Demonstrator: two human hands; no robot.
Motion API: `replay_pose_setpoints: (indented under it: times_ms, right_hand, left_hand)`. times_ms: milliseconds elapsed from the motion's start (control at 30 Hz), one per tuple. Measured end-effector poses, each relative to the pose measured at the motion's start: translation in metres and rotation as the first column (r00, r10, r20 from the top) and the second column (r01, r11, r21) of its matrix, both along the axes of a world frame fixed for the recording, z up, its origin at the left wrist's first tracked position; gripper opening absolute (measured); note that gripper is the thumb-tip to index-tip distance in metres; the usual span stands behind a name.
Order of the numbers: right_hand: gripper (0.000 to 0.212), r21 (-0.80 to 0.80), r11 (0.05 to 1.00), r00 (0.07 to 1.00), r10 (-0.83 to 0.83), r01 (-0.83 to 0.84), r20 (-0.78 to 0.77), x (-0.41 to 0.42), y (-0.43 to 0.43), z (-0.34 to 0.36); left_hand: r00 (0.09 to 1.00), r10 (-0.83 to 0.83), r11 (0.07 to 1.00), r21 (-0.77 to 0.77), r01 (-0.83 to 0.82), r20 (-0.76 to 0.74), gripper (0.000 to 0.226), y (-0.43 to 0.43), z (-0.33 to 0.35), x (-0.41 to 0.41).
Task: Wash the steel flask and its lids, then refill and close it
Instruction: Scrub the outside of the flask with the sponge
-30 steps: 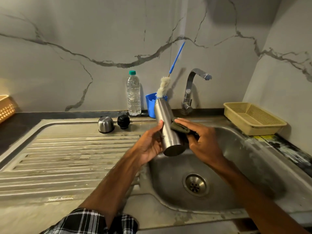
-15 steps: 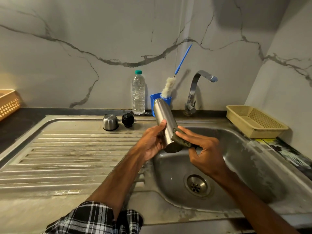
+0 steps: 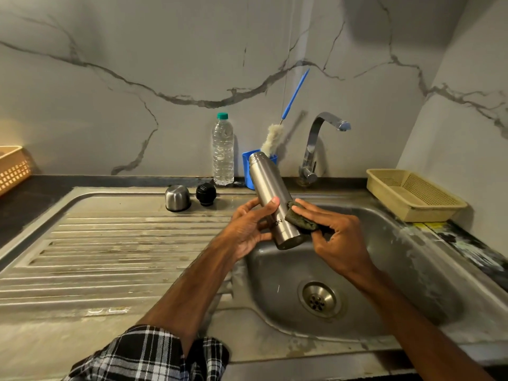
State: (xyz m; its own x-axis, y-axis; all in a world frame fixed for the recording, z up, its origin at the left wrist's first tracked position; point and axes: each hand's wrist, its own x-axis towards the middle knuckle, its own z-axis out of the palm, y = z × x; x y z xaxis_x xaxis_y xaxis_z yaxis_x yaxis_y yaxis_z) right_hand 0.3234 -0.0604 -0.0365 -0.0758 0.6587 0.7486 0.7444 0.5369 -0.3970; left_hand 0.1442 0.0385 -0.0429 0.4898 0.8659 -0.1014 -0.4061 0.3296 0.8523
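both hands hold the slim brushed-steel flask (image 3: 270, 200) over the steel sink basin (image 3: 412, 273), long axis tilted mouth-away, left hand (image 3: 248, 229) curled round its side, right hand (image 3: 334, 235) pinching a dark scrub pad (image 3: 298, 219) against its lower right side.

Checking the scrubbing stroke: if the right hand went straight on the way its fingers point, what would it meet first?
The steel flask: the right hand presses its scrub pad on the flask's side, seemingly close by the thumb of the left hand.
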Motion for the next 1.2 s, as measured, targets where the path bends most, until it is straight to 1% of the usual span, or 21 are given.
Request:
replay_pose_setpoints:
  times_ms: [33,100,133,200,267,400,433,500,567,667,700,800,833,967,1000,1100,1133,1200]
  right_hand:
    - [0.068,0.002,0.999,0.999,0.034,-0.034,0.013,-0.001,-0.001,-0.001]
    - [0.067,0.017,0.994,0.993,0.109,-0.110,0.048,-0.003,-0.003,-0.003]
    - [0.066,0.025,0.993,0.992,0.117,-0.119,0.054,-0.003,-0.002,-0.004]
    - [0.066,0.039,0.998,0.999,0.051,-0.052,0.019,-0.002,0.002,-0.003]
    - [0.065,0.027,0.999,0.999,-0.019,0.020,-0.029,-0.002,0.004,-0.001]
    - [0.064,0.007,0.998,0.998,0.070,-0.070,-0.009,0.001,0.001,0.000]
    - [0.064,0.003,0.998,0.998,0.066,-0.066,-0.026,0.005,0.003,0.001]
    - [0.063,-0.024,1.000,0.996,-0.007,0.005,-0.092,0.011,0.007,0.002]
    - [0.061,-0.055,0.997,0.992,-0.062,0.057,-0.109,0.012,0.009,0.002]
    - [0.057,-0.054,0.998,0.999,0.025,-0.028,-0.046,0.011,0.006,0.001]
    - [0.057,-0.058,0.998,0.999,0.027,-0.030,-0.047,0.013,0.008,0.001]
    - [0.064,-0.096,0.993,0.981,-0.080,0.064,-0.177,0.021,0.018,0.001]
    - [0.065,-0.099,0.992,0.975,-0.101,0.083,-0.199,0.023,0.019,0.001]
    - [0.061,-0.055,0.998,0.992,-0.002,-0.005,-0.126,0.025,0.015,0.003]
    - [0.062,-0.054,0.999,0.990,-0.009,0.001,-0.138,0.027,0.017,0.004]
    - [0.067,-0.087,0.986,0.958,-0.156,0.139,-0.242,0.034,0.022,0.003]
    - [0.068,-0.092,0.982,0.951,-0.181,0.163,-0.251,0.035,0.021,0.002]
    - [0.066,-0.054,0.989,0.969,-0.146,0.138,-0.199,0.034,0.017,0.004]
  left_hand:
    - [1.000,-0.005,1.000,0.015,0.005,-0.004,0.090,0.001,0.000,-0.002]
    - [0.999,-0.030,0.999,0.036,0.030,-0.011,0.065,0.002,-0.001,-0.005]
    - [0.999,-0.051,0.998,0.038,0.052,-0.011,0.055,0.002,-0.001,-0.006]
    - [0.996,-0.089,0.995,0.033,0.089,-0.012,0.045,-0.001,0.000,-0.006]
    - [0.994,-0.109,0.994,0.025,0.110,-0.032,0.045,-0.005,0.002,-0.003]
    - [0.986,-0.153,0.986,0.061,0.157,-0.062,0.042,-0.009,0.001,-0.001]
    - [0.984,-0.166,0.983,0.070,0.170,-0.061,0.041,-0.010,0.001,0.000]
    - [0.977,-0.200,0.974,0.091,0.206,-0.073,0.039,-0.013,0.002,0.002]
    - [0.971,-0.219,0.967,0.112,0.229,-0.097,0.034,-0.017,0.001,0.004]
    - [0.970,-0.225,0.964,0.121,0.236,-0.093,0.032,-0.018,-0.001,0.005]
    - [0.969,-0.229,0.964,0.120,0.239,-0.088,0.033,-0.018,-0.001,0.005]
    - [0.955,-0.282,0.948,0.127,0.293,-0.096,0.034,-0.022,0.000,0.008]
    - [0.950,-0.296,0.943,0.129,0.307,-0.098,0.032,-0.023,-0.001,0.009]
    - [0.947,-0.306,0.940,0.130,0.317,-0.095,0.034,-0.021,-0.002,0.008]
    - [0.942,-0.320,0.934,0.131,0.331,-0.098,0.036,-0.022,-0.002,0.007]
    - [0.913,-0.386,0.906,0.135,0.402,-0.134,0.044,-0.027,-0.003,0.009]
    - [0.906,-0.397,0.898,0.140,0.416,-0.144,0.045,-0.028,-0.004,0.010]
    - [0.902,-0.405,0.893,0.146,0.425,-0.148,0.044,-0.028,-0.003,0.010]
